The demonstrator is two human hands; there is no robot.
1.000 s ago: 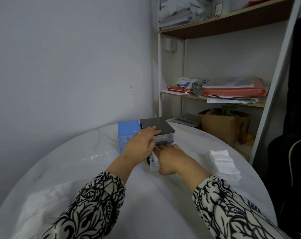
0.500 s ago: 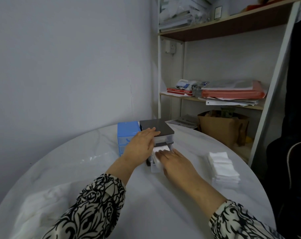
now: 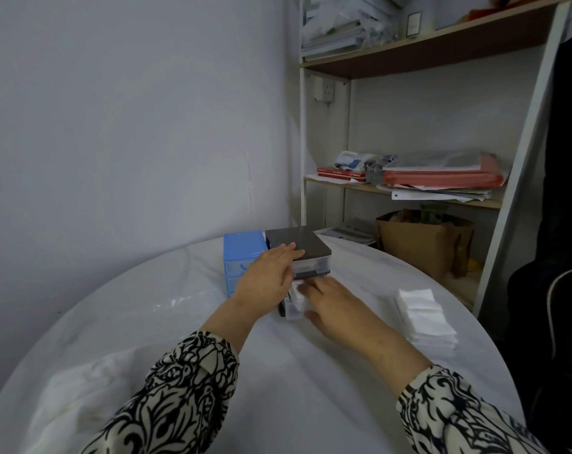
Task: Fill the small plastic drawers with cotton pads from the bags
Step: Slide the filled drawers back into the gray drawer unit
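Now white cotton pads point(image 3: 299, 298) fill pulled-out clear drawer point(image 3: 293, 312).

A second ago the right hand point(image 3: 330, 304) lay palm-down deep in the pulled-out drawer point(image 3: 293, 311), hiding what was inside; it has since drawn back toward the person and flattened, its fingers now resting on the white cotton pads point(image 3: 299, 298) in the drawer; the right forearm shows more bare skin, the sleeve point(image 3: 458, 417) lying lower in view.
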